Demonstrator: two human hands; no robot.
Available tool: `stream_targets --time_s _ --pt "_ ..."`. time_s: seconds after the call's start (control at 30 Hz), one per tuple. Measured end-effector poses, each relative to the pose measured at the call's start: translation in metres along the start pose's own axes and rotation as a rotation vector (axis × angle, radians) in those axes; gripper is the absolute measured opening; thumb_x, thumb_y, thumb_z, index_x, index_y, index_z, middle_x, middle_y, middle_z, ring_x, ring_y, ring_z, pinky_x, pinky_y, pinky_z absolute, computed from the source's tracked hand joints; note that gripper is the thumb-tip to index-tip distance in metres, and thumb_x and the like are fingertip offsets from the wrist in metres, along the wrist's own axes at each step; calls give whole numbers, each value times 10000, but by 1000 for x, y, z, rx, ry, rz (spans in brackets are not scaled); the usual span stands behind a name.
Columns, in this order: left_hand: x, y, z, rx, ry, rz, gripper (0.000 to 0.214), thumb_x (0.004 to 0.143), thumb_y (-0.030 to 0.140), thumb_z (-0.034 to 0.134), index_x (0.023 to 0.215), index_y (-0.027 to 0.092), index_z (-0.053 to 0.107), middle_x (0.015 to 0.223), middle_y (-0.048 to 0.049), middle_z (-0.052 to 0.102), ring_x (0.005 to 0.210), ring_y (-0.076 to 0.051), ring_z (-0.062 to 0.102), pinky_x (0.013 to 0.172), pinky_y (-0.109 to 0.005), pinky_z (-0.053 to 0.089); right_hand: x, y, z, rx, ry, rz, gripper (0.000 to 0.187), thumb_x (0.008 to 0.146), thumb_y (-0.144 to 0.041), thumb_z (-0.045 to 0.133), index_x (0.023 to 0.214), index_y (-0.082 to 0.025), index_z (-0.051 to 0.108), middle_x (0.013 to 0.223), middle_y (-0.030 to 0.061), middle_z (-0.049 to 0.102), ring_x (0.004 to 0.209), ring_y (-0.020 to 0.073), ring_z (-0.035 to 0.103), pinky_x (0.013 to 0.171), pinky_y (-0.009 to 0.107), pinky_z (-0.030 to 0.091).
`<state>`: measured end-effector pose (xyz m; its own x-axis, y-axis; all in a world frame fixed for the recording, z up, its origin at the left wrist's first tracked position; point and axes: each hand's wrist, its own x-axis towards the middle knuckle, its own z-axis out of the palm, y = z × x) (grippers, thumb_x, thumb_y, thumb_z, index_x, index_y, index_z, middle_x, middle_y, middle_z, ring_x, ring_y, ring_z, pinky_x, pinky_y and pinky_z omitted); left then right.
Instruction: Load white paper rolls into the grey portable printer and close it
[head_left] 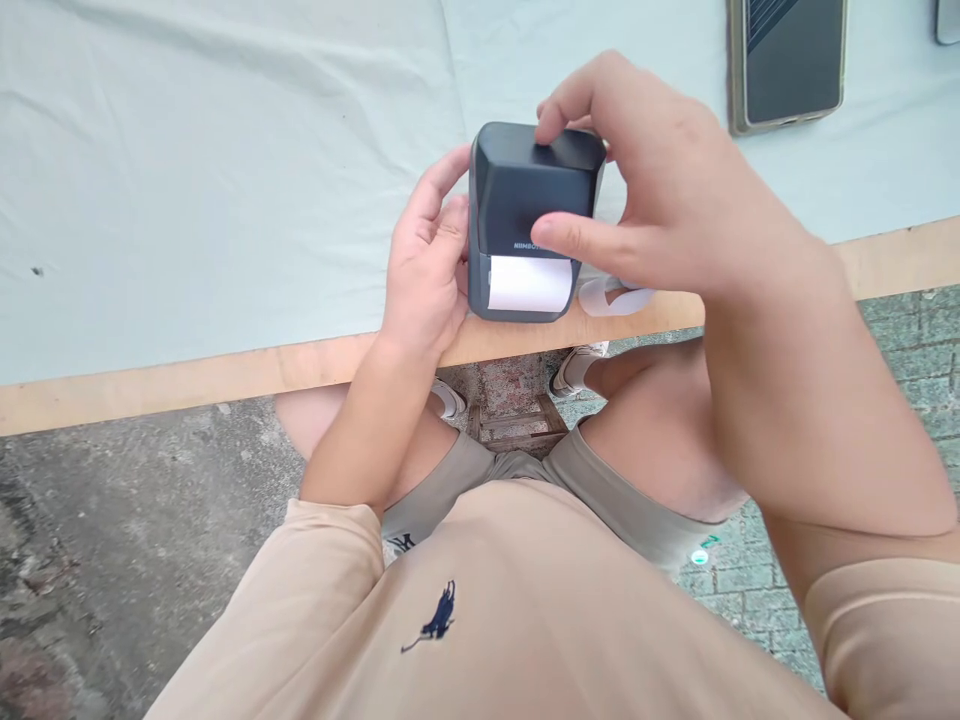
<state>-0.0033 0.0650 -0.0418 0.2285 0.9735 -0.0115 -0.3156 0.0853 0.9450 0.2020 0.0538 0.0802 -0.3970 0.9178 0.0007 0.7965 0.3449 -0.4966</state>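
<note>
A dark grey label printer (540,205) with a white label strip (529,284) on its lower front is at the table's near edge. My left hand (431,255) is closed around its left side, thumb against the casing. Over its right half, my right hand (652,190) has fingers and thumb spread wide. The right index fingertip rests at the printer's top edge, and the thumb lies over the front near the printed lettering. Partly under the right hand, a curled white paper strip (611,300) sits beside the printer. The other right fingers are mostly hidden.
A pale cloth (225,180) covers the table, leaving a bare wooden edge (322,362) along the front. A phone (793,60) lies at the back right, and part of another device (948,22) shows in the corner. Below are my legs and a small wooden stool (517,428).
</note>
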Motion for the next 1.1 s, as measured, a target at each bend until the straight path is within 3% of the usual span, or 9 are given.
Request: stream_targets --time_s 0.23,0.33,0.4,0.47,0.53,0.63,0.87,1.0,1.1 --pt "4 -7 -4 81 59 -46 705 831 793 733 1379 361 632 1055 -35 764 1249 -308 715 978 -449 608 -10 5 -5 -52 67 -96 519 858 -511 720 1298 -260 607 1394 142 645 1300 330 599 1069 475 523" --pt "1 2 0 38 120 -70 649 818 688 810 1349 350 651 1020 -34 786 1237 -325 709 999 -462 595 -11 -4 -7 -93 383 8 169 923 -437 608 952 -271 630 1036 108 706 1028 305 672 937 451 545" --pt "-1 7 3 12 113 -66 610 827 661 813 1324 343 658 1033 -28 789 1260 -325 701 1010 -453 587 -11 -7 -6 -31 555 49 171 959 -369 558 810 -286 573 847 53 661 851 257 662 869 422 537" --pt "-3 11 5 2 86 -89 587 864 679 762 1325 334 648 1079 -35 788 1282 -323 694 1004 -447 586 -11 -8 -4 24 490 17 175 974 -353 558 818 -286 599 864 30 700 841 239 680 858 411 530" --pt "-3 10 5 -3 33 -90 639 844 708 764 1348 341 621 1128 -41 785 1298 -334 688 1000 -454 586 -7 -9 -1 -39 274 -15 97 935 -333 590 914 -283 669 969 25 775 952 272 719 888 434 529" --pt "-1 3 4 7 -34 -27 793 692 716 891 1355 379 613 1217 -29 772 1321 -356 670 1029 -466 584 1 -15 3 -281 35 62 277 873 -231 580 1108 -272 722 1106 58 806 1179 375 700 968 518 515" --pt "-3 -5 4 102 -35 46 810 715 797 816 1389 397 613 1276 -35 746 1316 -368 670 1036 -489 582 10 -39 1 -498 -172 162 514 894 -139 511 1387 -230 622 1096 157 764 1296 467 618 1020 610 471" --pt "-2 -8 2 106 -26 47 784 746 766 811 1386 362 609 1257 -61 744 1252 -350 715 962 -460 609 17 -39 4 -503 -174 174 469 849 -99 494 1255 -263 661 1095 140 773 1212 441 650 934 561 511" --pt "0 -14 0 121 -2 42 806 752 781 791 1401 349 588 1140 -53 756 1167 -321 758 908 -431 621 16 -34 -1 -417 -153 144 188 802 -178 590 935 -270 686 976 109 781 1036 396 679 785 489 524"
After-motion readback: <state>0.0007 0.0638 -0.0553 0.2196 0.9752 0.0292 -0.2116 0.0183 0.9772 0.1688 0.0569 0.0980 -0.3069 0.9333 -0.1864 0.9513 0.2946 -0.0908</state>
